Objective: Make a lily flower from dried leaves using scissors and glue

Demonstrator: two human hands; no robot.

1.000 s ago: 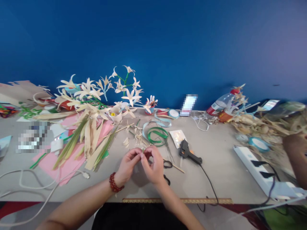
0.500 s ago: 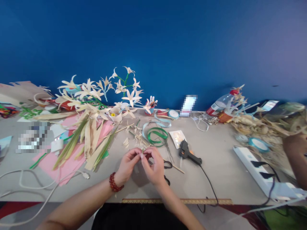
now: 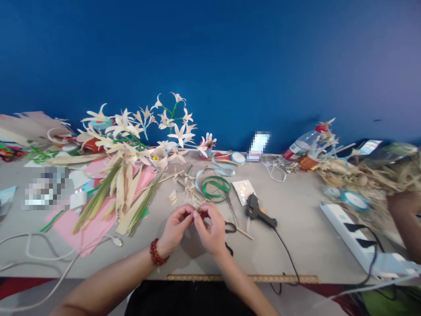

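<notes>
My left hand and my right hand meet over the table, thumbs and fingertips pinched together. Between them is something small and greenish, mostly hidden by the fingers; its kind cannot be made out. Just beyond the fingertips lie small pale husk pieces and a coil of green ribbon. Scissors lie beside my right hand, partly covered by it, along with a thin wooden stick. A black glue gun rests farther right, near a small white packet.
Pale husk flowers stand in pots along the blue wall. Green and dry husk strips lie on pink paper at left. A power strip, a plastic bottle and another person's arm are at right. White cables cross the left front.
Both hands stay in nearly the same place, with only a slight shift of the fingers around the small piece. Nothing else on the table has visibly moved.
</notes>
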